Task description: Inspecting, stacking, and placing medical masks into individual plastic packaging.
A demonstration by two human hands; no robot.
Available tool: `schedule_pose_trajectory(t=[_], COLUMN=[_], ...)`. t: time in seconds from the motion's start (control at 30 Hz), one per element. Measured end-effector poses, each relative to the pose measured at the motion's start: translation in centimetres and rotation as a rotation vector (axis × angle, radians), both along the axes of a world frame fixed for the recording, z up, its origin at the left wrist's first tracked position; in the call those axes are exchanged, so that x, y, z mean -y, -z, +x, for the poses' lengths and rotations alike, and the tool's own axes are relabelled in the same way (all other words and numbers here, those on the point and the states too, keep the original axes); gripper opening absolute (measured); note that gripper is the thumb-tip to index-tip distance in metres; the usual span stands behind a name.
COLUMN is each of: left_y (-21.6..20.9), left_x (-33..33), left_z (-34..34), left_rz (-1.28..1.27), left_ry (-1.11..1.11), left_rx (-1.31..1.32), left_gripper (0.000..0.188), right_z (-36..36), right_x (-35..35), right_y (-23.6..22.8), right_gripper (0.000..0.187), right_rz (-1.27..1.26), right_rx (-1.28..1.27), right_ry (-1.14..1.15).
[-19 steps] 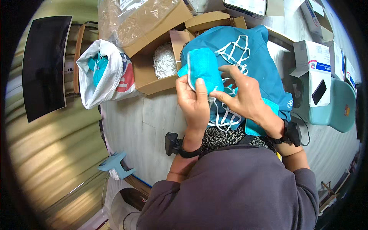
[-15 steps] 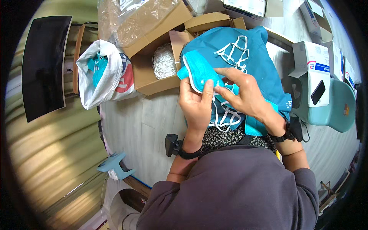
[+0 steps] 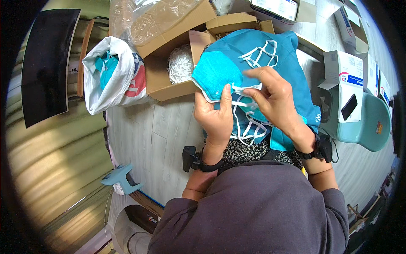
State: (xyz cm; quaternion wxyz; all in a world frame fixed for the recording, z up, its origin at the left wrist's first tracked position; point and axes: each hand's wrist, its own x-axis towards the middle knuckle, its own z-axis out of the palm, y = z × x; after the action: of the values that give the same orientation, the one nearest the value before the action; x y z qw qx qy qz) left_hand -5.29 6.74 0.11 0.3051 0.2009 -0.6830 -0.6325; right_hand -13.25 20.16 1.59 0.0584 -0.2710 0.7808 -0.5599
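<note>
A turquoise cup-shaped face mask [image 3: 216, 74] with a white edge is held over my lap by my left hand [image 3: 214, 113]. The left thumb presses near its lower corner and the other fingers are behind it. My right hand [image 3: 277, 95] pinches a white elastic strap [image 3: 249, 87] that runs from the mask's right side; its index finger is slightly blurred. More turquoise masks with white straps [image 3: 249, 131] lie under my hands, partly hidden. Teal cloth [image 3: 292, 55] covers my lap, with another white strap loop [image 3: 263, 53] lying on it.
On the left stand a white sack [image 3: 95, 80] with turquoise masks in it and a cardboard box [image 3: 163, 91] with a bundle of white straps [image 3: 180, 65]. At right, white cartons [image 3: 344, 67] and a phone [image 3: 349, 106] rest by a teal stool [image 3: 372, 122].
The mask has opened from a folded shape and turned its broad outer face up. My right hand has moved slightly right and off the mask, drawing the white strap out.
</note>
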Motion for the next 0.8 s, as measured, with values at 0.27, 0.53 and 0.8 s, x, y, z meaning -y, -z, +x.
schedule_pose_trajectory(t=[0.27, 0.53, 0.8], left_y=[0.2, -2.0, -2.8], left_x=[-0.6, -1.1, 1.1], left_z=[0.0, 0.7, 0.6], left_rz=[0.027, 0.253, 0.759], left_ry=[0.1, 0.153, 0.391], left_rx=[-0.036, 0.023, 0.124], left_gripper=[0.027, 0.029, 0.032], right_z=[-2.3, -6.7, -7.3], right_x=[-0.1, -1.3, -3.1], right_y=[1.8, 4.5, 3.1], right_gripper=[0.012, 0.007, 0.055], right_rz=[-0.033, -0.265, -0.011], right_rx=[-0.283, 0.06, -0.139], right_ry=[0.023, 0.289, -0.055])
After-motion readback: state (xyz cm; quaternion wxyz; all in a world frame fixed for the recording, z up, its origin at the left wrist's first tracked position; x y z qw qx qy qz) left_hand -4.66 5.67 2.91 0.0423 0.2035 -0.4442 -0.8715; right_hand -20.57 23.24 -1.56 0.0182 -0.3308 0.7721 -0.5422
